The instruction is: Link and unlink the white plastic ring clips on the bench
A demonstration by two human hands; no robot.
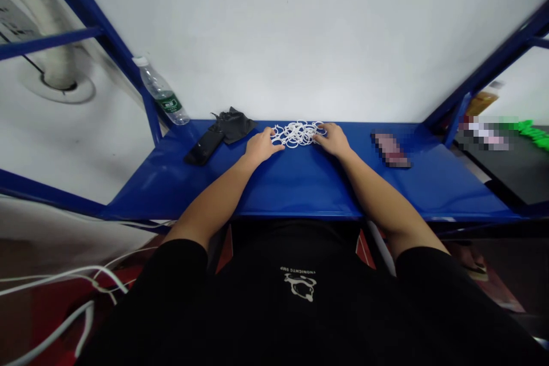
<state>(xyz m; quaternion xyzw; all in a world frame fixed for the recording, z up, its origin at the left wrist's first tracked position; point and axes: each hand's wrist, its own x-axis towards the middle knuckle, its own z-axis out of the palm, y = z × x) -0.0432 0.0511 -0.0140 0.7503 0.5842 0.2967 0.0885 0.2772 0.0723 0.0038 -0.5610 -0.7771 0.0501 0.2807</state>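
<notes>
A loose pile of thin white rings (299, 134) lies at the back middle of the blue desk; several rings overlap, and their exact kind is too small to make out. My left hand (261, 146) rests at the left edge of the pile, thumb and fingers apart around the outer rings. At the opposite edge, my right hand (333, 140) curves in with its thumb and fingers spread, touching the rings there. Neither hand shows a ring lifted off the desk.
Left on the blue desk (295, 189) are a dark phone (205, 145), a crumpled black bag (234, 124) and a clear bottle with a green label (163, 94). A pixelated pinkish object (391, 150) lies right. Blue frame posts (454, 120) and a white wall (291, 40) bound the desk.
</notes>
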